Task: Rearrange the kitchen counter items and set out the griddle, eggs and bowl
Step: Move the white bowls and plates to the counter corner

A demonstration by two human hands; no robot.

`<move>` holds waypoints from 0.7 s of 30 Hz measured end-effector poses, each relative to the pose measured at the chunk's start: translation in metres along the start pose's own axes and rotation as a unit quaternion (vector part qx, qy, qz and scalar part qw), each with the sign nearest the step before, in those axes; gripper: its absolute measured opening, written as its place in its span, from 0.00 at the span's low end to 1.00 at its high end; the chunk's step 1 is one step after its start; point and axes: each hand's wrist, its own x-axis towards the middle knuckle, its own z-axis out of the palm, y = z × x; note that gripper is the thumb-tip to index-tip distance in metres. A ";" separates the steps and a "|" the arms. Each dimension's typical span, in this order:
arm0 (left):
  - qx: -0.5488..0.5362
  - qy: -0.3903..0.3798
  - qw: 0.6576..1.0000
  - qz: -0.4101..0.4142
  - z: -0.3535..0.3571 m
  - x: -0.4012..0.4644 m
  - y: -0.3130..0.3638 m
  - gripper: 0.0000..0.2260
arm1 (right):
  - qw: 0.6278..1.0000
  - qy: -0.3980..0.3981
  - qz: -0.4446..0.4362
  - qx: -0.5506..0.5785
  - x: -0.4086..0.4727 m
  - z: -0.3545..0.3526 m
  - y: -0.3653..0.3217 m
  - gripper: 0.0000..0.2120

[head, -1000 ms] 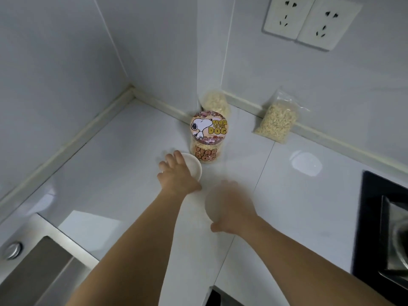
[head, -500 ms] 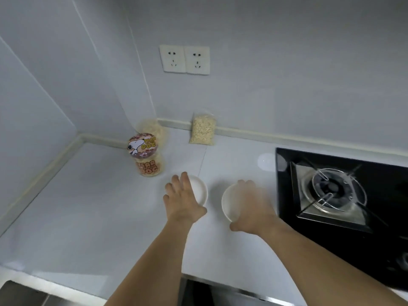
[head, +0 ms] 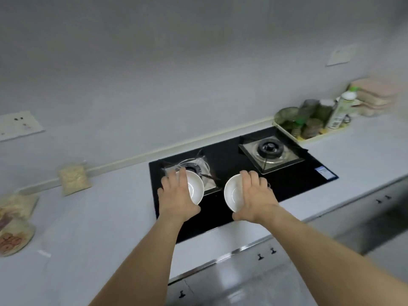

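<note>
Presently, above the black glass gas hob, the left hand grips one small round white ceramic bowl and the right hand another white bowl, fingers curled over both rims.

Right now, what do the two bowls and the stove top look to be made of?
Left bowl and right bowl: probably glazed ceramic or porcelain, white and glossy with soft highlights; melamine can't be excluded. Stove top: apparently black tempered glass, flat and smooth, with brushed-metal burner trays. The hands grip one bowl each.
</note>
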 end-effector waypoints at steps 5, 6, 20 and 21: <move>-0.001 0.010 0.992 0.125 0.003 0.004 0.131 0.53 | 0.994 0.036 0.108 0.001 -0.042 -0.035 0.127 0.59; 0.001 0.012 0.989 0.148 0.003 0.005 0.153 0.53 | 0.991 0.043 0.124 0.001 -0.048 -0.040 0.146 0.59; -0.020 0.047 0.948 0.313 0.028 0.085 0.396 0.53 | 0.964 0.088 0.250 0.016 -0.030 -0.074 0.350 0.55; -0.023 0.053 0.947 0.315 0.031 0.093 0.410 0.52 | 0.963 0.087 0.255 0.018 -0.024 -0.077 0.362 0.55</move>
